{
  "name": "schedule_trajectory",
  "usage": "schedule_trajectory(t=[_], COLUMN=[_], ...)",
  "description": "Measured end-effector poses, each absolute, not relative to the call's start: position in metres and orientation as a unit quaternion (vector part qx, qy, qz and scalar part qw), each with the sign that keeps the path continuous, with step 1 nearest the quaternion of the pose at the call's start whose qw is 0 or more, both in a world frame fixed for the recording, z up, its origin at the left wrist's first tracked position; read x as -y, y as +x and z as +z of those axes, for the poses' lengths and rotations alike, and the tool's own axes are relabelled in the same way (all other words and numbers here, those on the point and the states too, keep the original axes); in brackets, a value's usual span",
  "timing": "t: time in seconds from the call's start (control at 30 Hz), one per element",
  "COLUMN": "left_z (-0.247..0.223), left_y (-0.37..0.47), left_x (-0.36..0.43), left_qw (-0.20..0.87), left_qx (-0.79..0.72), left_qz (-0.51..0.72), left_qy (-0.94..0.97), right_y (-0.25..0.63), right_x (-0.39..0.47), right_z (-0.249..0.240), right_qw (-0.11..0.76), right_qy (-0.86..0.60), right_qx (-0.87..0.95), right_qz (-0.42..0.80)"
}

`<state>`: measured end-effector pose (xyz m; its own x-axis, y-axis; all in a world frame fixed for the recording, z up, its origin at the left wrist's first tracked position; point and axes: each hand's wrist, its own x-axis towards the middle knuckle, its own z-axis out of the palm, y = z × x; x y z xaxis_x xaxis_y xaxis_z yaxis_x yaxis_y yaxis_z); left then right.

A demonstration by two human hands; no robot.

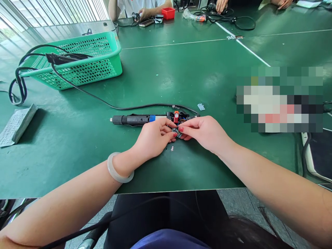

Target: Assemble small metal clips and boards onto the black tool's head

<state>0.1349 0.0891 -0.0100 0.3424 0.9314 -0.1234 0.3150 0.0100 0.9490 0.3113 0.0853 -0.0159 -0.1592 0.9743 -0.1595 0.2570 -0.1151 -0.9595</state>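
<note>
Both hands meet at the middle of the green table, pinching a small metallic part [176, 132] between them. My left hand [155, 136], with a pale bangle on its wrist, has thumb and fingers closed on the part's left side. My right hand [204, 133] grips it from the right with thumb and forefinger. Just behind the fingers lies a black cylindrical tool [132, 120] with its right end opened up, showing wires and a red-orange piece [176, 117]. A black cable runs from that end. The fingertips hide some of the small part.
A green basket [90, 71] with coiled black cable stands at the back left. A paper-covered block [18, 126] lies at the left. Small scraps [201, 107] dot the table [155, 90]. Other people's hands, cables and a red box [168, 13] are at the far side. The right is pixelated.
</note>
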Motion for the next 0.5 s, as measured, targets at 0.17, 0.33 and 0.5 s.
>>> schedule_trajectory(t=[0.17,0.33,0.5], left_z=[-0.0116,-0.0086,-0.0054], left_y=[0.1332,0.1356,0.1367], left_x=[-0.0891,-0.0901,-0.0894], left_qw=[0.503,0.526,0.545], left_qx=[-0.492,-0.508,-0.514], left_qz=[0.299,0.285,0.277], left_qy=[0.645,0.620,0.602], right_y=[0.3106,0.3109,0.3102], right_x=[-0.0861,-0.0864,-0.0871], right_z=[-0.0177,-0.0189,-0.0192], right_qw=[0.356,0.364,0.361], right_qy=[-0.548,-0.542,-0.548], right_qx=[0.575,0.569,0.539], right_qz=[0.493,0.500,0.528])
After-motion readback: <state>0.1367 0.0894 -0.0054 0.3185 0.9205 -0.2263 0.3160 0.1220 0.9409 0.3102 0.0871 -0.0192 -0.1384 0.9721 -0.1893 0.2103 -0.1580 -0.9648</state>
